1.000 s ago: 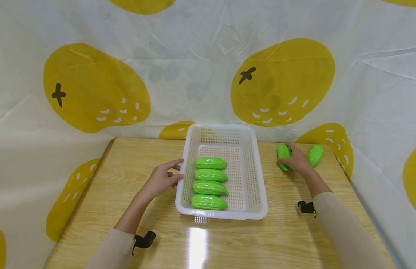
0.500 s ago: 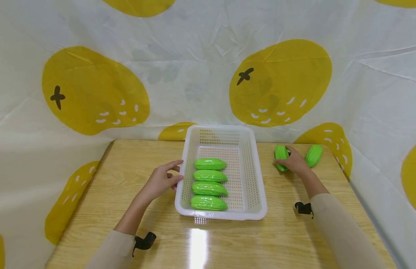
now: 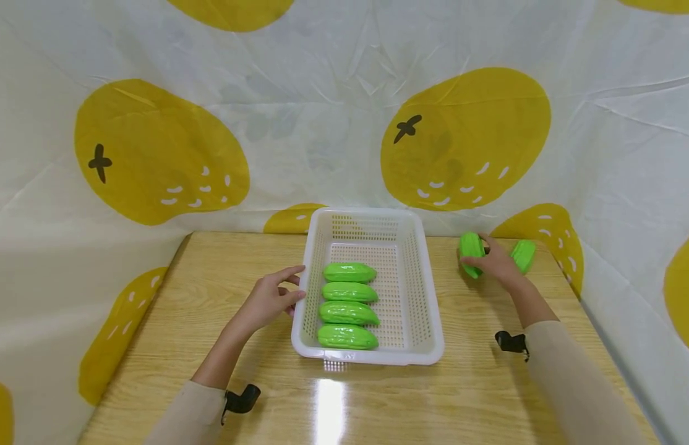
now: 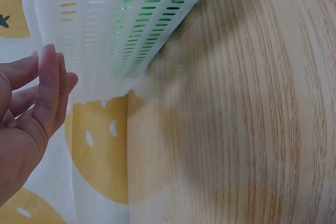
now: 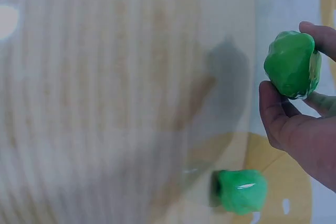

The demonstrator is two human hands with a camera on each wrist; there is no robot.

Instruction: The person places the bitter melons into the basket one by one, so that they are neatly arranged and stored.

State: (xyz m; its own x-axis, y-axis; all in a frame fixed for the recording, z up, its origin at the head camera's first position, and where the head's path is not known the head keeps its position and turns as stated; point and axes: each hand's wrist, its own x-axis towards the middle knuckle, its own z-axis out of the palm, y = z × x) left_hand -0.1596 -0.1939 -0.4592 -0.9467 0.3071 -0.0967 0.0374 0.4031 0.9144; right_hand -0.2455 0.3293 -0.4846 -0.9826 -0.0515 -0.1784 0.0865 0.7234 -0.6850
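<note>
In the head view my right hand (image 3: pixel 497 262) grips a shiny green bitter melon (image 3: pixel 471 252) between thumb and fingers. The right wrist view shows this bitter melon (image 5: pixel 292 64) raised off the table, its shadow apart from it. Another bitter melon (image 3: pixel 523 255) lies on the table just right of that hand, partly hidden by it. My left hand (image 3: pixel 269 300) touches the left rim of a white plastic basket (image 3: pixel 422 355) with fairly straight fingers. Inside the basket, several bitter melons (image 3: pixel 349 312) lie crosswise in a row along its left side.
The basket stands on a wood-grain table (image 3: pixel 227 259), near its back edge. A white cloth (image 3: pixel 322 142) printed with big yellow fruits hangs behind and at both sides. Bright light reflects off the table in front of the basket.
The right hand first shifts slightly left with the bitter melon, then moves up and back right, and the melon is now lifted. The left hand and basket stay in place.
</note>
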